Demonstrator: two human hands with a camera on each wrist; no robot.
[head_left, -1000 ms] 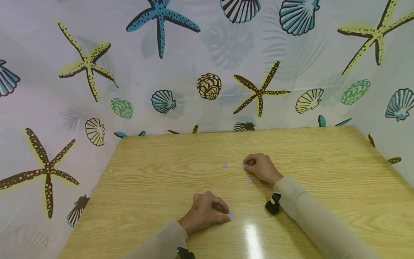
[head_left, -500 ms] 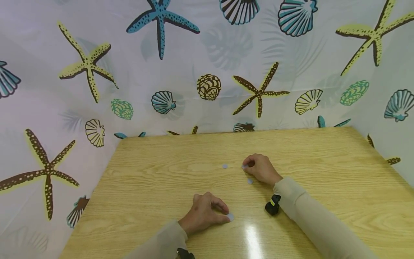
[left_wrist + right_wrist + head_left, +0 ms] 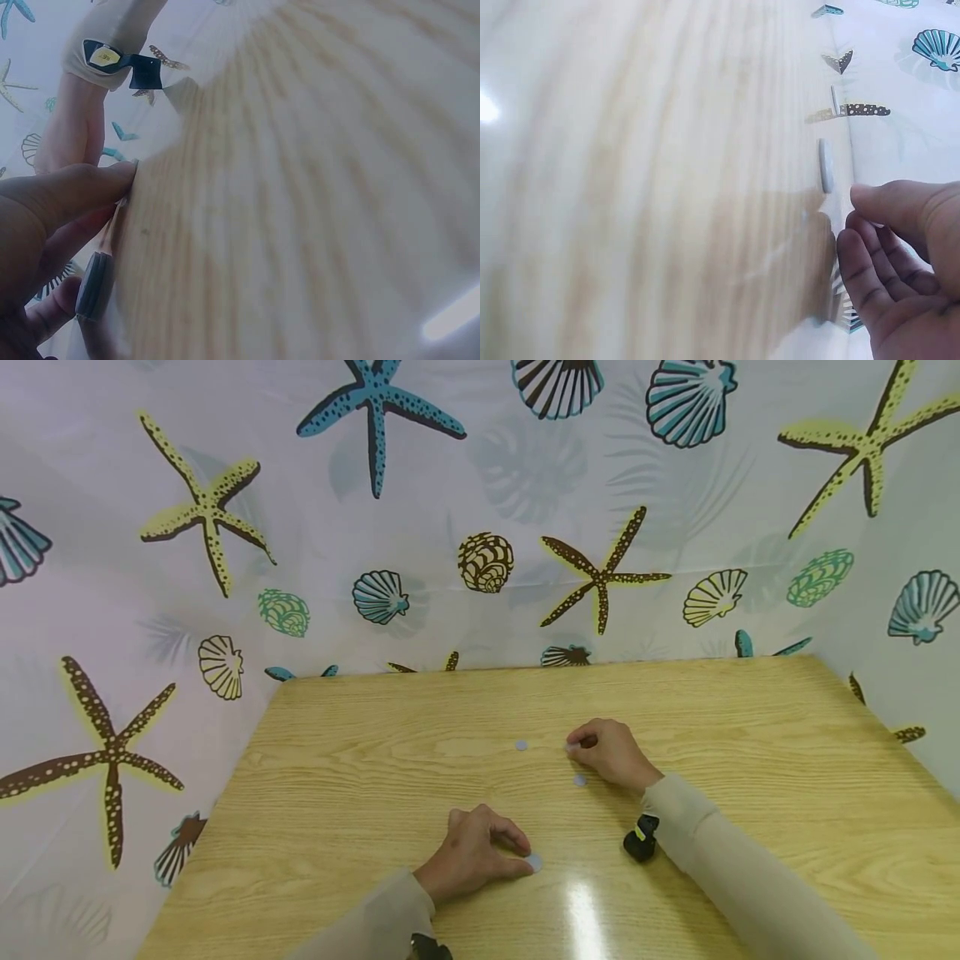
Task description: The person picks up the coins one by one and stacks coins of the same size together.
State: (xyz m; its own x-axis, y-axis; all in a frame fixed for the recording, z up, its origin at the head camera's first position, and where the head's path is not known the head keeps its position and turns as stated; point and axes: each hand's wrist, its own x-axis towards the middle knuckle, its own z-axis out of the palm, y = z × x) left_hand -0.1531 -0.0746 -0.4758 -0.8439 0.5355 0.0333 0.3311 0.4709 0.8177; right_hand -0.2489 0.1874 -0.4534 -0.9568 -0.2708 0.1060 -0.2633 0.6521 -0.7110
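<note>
Apparently to steady it on the tabletop, the left hand, lower centre, pinched a pale disc; the right hand, right of centre, pinched another disc.

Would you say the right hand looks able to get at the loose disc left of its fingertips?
Probably yes: the right hand is close, and nothing stands between it and the loose disc except another disc it seems to pinch.
</note>
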